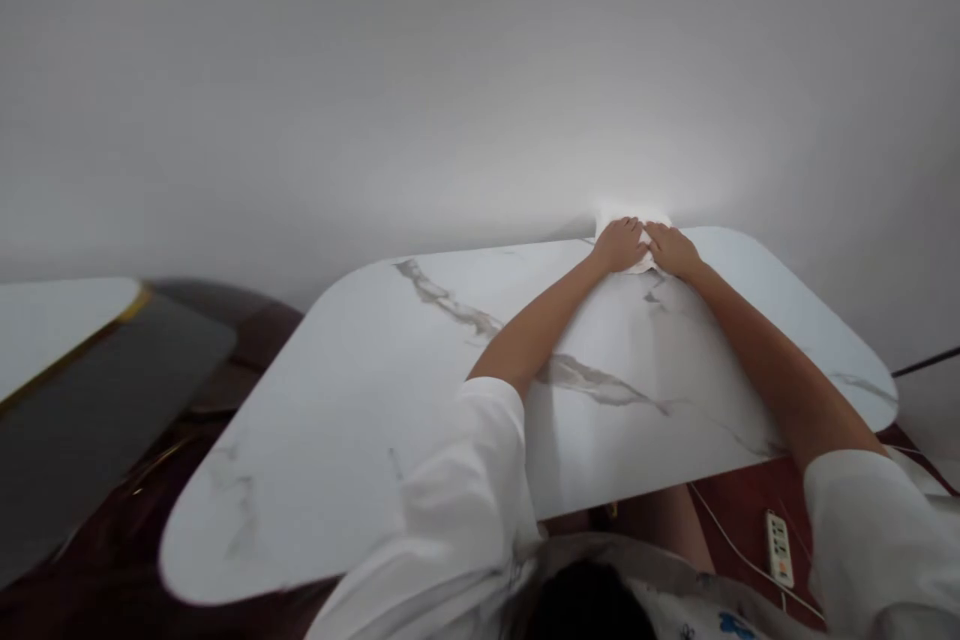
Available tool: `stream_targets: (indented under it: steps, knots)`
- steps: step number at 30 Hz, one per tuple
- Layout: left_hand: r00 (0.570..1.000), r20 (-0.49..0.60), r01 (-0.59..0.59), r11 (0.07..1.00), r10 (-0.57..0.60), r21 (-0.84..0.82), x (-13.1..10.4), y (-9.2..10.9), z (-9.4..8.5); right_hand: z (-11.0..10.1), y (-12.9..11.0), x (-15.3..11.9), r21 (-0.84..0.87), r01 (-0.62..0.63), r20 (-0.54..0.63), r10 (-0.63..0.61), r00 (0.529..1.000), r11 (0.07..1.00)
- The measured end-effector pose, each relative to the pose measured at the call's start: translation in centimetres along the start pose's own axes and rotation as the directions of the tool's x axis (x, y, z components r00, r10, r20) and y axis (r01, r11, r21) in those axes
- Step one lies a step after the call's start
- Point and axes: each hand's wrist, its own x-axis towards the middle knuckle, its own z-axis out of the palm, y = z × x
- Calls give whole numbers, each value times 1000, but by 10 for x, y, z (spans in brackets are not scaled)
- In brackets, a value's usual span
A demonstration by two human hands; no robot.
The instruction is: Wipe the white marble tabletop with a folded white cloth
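A white cloth or tissue [634,267] lies at the far edge of a white marble-patterned table [337,420], close to the wall. My left hand [622,243] rests flat on its left part with the fingers spread. On the right part lies my right hand [673,250], its fingers stretched out toward the left hand. Both palms face down, and the fingertips of the two hands are near each other. Part of the cloth shows between and beyond the hands.
A grey wall [375,80] rises behind the table. At the left stands another white tabletop [60,320] with a gold edge and a dark side. A white power strip [779,549] with a cable lies on the dark red floor [739,510] below the near edge.
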Motion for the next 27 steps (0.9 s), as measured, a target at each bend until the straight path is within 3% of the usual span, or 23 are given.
stream_targets:
  steps: [5, 8, 13, 17, 19, 22, 27]
  knots:
    - [965, 98, 237, 969, -244, 73, -76, -66, -36, 2, -123, 40, 36, 88, -10, -88, 996, 995]
    - [928, 65, 357, 926, -366, 118, -131, -113, -57, 3, -206, 67, 97, 122, -4, -122, 993, 988]
    - [915, 21, 395, 906, -403, 151, -225, -195, -89, 12, -328, 104, 219, 171, -31, -169, 985, 961]
    - [914, 29, 396, 904, -405, 164, -286, -239, -107, 21, -398, 118, 342, 204, -88, -185, 979, 917]
    - [908, 23, 409, 897, -418, 167, -313, -248, -112, 22, -423, 115, 365, 231, -96, -210, 973, 902]
    - [905, 13, 418, 895, -425, 157, -350, -245, -118, 16, -450, 97, 366, 258, -65, -252, 965, 894]
    - [895, 22, 442, 893, -445, 84, -413, -204, -136, -15, -487, 38, 362, 251, -16, -263, 965, 898]
